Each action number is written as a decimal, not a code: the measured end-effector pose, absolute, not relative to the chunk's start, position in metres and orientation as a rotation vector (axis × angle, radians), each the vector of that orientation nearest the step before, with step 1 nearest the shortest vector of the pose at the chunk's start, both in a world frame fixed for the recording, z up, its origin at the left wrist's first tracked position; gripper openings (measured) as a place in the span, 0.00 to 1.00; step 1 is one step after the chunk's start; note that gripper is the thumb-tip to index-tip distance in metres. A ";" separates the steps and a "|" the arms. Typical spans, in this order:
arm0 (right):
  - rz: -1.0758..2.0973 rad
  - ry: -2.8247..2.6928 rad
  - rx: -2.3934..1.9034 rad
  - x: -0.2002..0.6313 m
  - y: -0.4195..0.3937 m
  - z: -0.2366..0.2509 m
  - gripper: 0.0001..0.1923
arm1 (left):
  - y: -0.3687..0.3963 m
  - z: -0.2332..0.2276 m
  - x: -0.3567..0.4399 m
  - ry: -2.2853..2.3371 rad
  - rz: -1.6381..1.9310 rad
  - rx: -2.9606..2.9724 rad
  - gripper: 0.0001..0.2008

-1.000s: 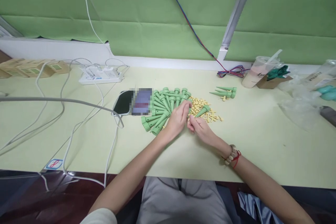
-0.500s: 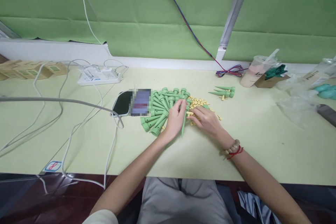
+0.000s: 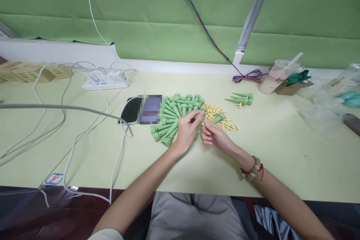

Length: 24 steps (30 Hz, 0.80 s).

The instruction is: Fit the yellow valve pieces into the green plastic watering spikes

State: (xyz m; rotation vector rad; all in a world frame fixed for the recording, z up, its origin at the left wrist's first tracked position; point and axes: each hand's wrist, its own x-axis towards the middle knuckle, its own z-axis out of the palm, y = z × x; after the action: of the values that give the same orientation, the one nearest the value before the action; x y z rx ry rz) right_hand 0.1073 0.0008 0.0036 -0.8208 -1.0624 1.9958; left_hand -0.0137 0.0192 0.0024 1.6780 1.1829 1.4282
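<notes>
My left hand (image 3: 186, 129) is closed, its thumb and fingers pinching a green plastic spike (image 3: 202, 108) by the wide end; most of that spike is hidden by my hands. Right beside it, my right hand (image 3: 215, 135) is closed with the thumb against curled fingers. Between the thumb and the spike a bit of a small yellow peg (image 3: 203, 123) shows. Many more green tapered spikes (image 3: 170, 120) lie fanned out left of my hands. Behind my right hand is a heap of yellow pegs (image 3: 215, 111), and one green spike (image 3: 218, 118) lies across it.
Farther right lie a few green spikes (image 3: 243, 100) with a yellow peg. Two phone-like devices, one a dark phone (image 3: 131, 110), lie left of the pile. White cables (image 3: 75, 146) and a power strip (image 3: 107, 80) occupy the left; a drink cup (image 3: 274, 78) and plastic bag (image 3: 320, 116) stand right.
My right hand has turned and moved slightly left and towards me, closing against the spike. The held spike's pointed end, plainly visible before, is now mostly covered. The view has shifted slightly.
</notes>
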 end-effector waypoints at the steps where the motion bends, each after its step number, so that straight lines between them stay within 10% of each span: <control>1: 2.094 -0.985 -0.770 0.109 0.001 0.005 0.25 | 0.019 0.002 -0.014 1.175 1.455 1.697 0.13; 8: 2.248 -0.939 -0.688 0.113 0.003 0.000 0.26 | 0.018 -0.001 -0.014 1.039 1.499 1.850 0.11; 15: 0.675 -1.846 -1.311 0.118 0.003 -0.001 0.18 | 0.022 0.011 -0.007 1.249 1.413 1.360 0.19; 24: 0.526 -2.053 -1.149 0.120 0.007 -0.012 0.15 | 0.014 0.004 -0.004 1.334 1.376 1.361 0.18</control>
State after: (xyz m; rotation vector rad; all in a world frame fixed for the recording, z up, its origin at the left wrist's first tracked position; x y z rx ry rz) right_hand 0.1200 0.0067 -0.0122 -1.1489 -2.0535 0.5256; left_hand -0.0043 0.0144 0.0039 1.3607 1.3337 1.3763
